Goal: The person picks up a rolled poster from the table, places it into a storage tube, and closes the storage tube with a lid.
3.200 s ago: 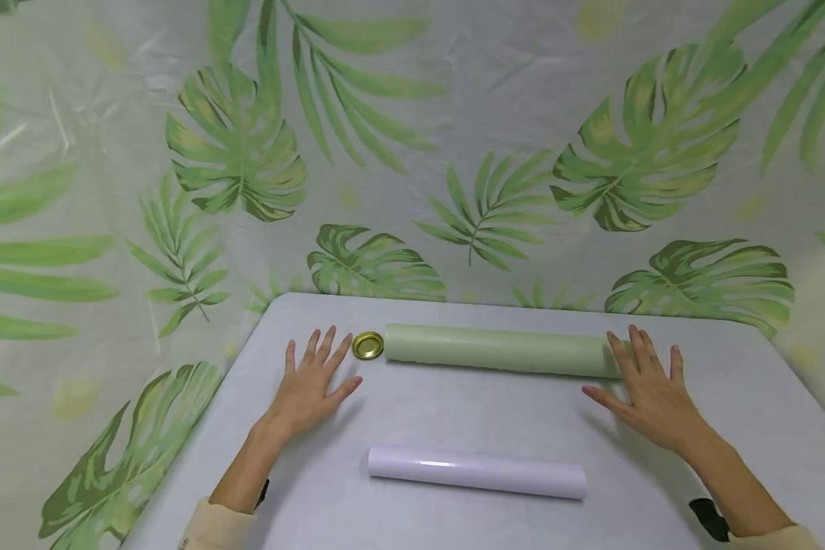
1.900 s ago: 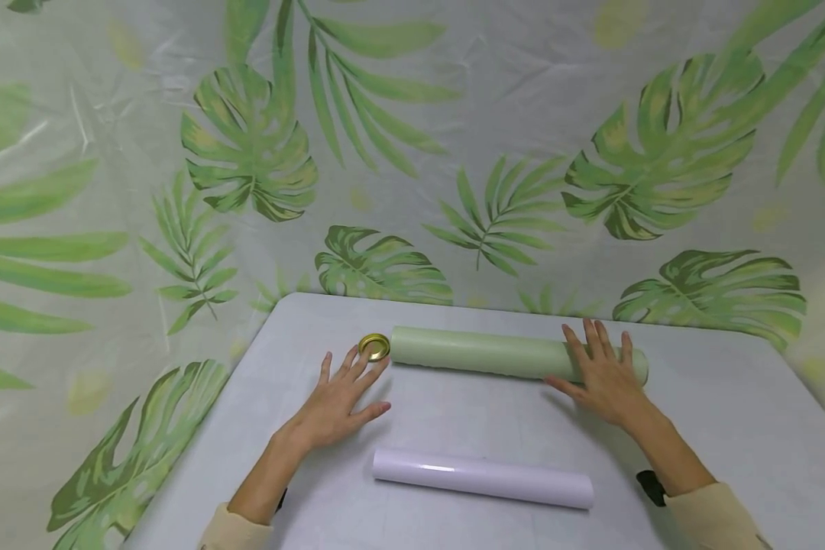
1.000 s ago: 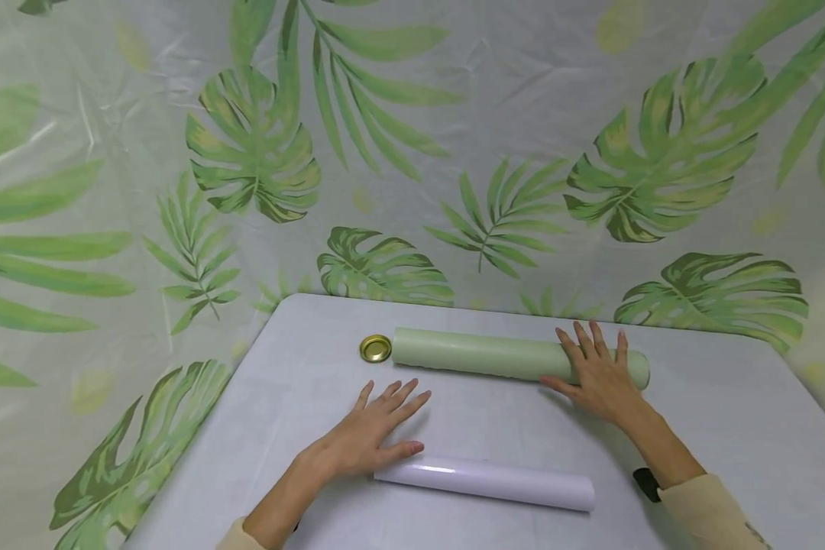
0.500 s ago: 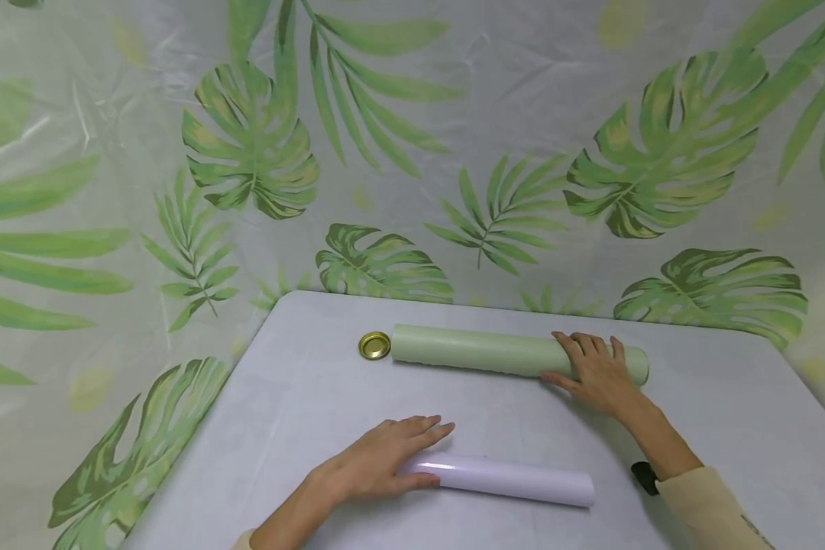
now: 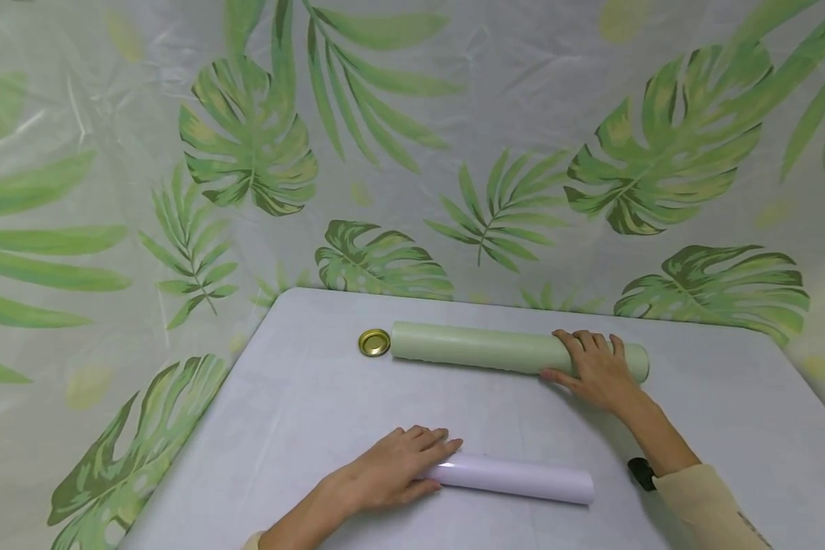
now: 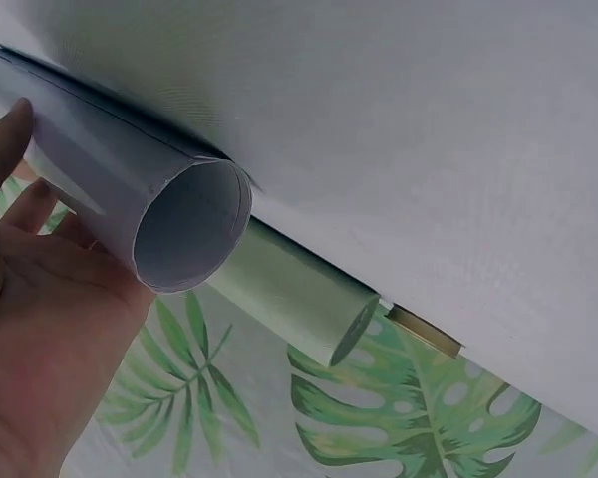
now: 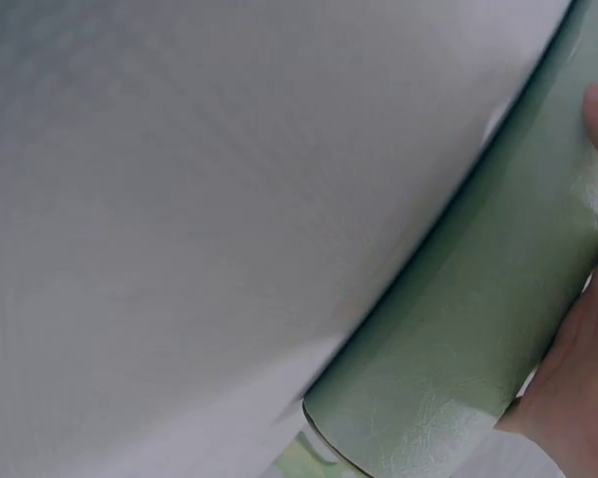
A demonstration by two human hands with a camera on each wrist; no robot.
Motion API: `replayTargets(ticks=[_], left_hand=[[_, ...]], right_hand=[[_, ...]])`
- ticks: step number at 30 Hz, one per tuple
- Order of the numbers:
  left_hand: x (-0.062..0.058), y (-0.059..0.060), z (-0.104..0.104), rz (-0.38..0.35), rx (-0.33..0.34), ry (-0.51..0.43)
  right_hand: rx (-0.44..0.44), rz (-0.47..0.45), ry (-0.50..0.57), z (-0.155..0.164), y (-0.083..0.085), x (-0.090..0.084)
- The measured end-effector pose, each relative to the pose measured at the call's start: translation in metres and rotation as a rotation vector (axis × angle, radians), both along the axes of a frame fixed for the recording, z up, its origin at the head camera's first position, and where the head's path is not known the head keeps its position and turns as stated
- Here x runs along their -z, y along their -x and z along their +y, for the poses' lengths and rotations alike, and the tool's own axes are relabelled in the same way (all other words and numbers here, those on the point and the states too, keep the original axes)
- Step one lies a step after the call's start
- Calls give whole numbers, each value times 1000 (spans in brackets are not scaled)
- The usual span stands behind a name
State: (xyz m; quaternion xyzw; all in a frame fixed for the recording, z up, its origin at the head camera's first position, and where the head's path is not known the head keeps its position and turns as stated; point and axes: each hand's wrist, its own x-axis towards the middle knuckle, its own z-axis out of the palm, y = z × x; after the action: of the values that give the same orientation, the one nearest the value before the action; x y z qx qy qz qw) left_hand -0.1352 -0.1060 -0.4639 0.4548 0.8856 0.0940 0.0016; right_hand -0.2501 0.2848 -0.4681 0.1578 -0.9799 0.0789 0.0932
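A pale lilac roll (image 5: 516,479) lies across the nearer part of the table. My left hand (image 5: 402,470) grips its left end, thumb on the near side and fingers over the top. The left wrist view shows this roll's hollow, thin-walled end (image 6: 192,227), with my thumb along its side. Farther back lies a longer, thicker pale green roll (image 5: 481,348). Near its right end my right hand (image 5: 598,373) holds it, fingers bent over the far side and thumb on the near side. A creased, leathery surface shows on the green roll (image 7: 468,279) in the right wrist view.
A small round gold lid (image 5: 374,343) lies right at the green roll's left end. Everything rests on a white table (image 5: 282,405) with rounded far corners. Behind its far edge hangs a leaf-printed sheet (image 5: 385,153).
My left hand has come from beside the gold lid down to the lilac roll and taken hold of its left end. My right hand has moved left onto the green roll, fingers now bent round it.
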Motion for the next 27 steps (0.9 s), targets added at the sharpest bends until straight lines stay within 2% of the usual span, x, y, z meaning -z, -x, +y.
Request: replayTargets(ticks=[7,14,17,21,27], left_hand=[[1,0,1,45,18,0],[4,2,0,169,31,-78],[4,2,-2,165,19,-88],[2,3,-7,125,-12,-99],[-2,8,-18,105,-12,-186]], right_hand=[[18,1,4,-2,2,-1],[27,36,-14,-4,3,0],[31,32,-22,-3,4,1],[20,27,-13,-1,6,2],[-21,57,28,3,9,1]])
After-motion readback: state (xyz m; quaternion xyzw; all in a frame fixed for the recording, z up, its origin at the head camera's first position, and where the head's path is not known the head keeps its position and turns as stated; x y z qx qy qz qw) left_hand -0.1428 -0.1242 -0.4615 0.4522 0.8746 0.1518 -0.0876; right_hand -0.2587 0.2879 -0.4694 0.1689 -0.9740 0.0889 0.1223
